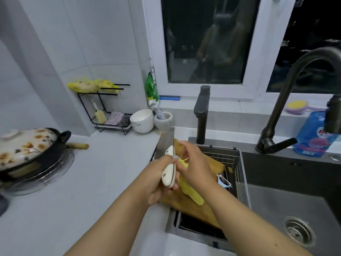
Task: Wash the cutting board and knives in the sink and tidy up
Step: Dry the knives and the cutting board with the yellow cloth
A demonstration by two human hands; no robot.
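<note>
Cleaver, steel blade with white handle (168,163), gripped in left hand (158,179), blade up and pointed far, away from body, likely for safety. Right hand (193,161) pinches yellow cloth (191,191) at blade, seemingly wiping. Wooden cutting board (191,206) propped over wire basket (232,159) at sink's left edge (287,191), probably so drips drain; white peeler (223,181) lies on basket.

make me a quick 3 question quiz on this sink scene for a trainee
1. True or false: the left hand grips the white handle of the cleaver.
2. Where does the wooden cutting board lie? A) flat on the counter B) across the left part of the sink, over the wire basket C) upright in the black rack
3. Fill in: the right hand holds a yellow ____ against the blade.

Key
1. True
2. B
3. Cloth, a soft yellow cleaning piece; its exact type is hard to tell.
</note>
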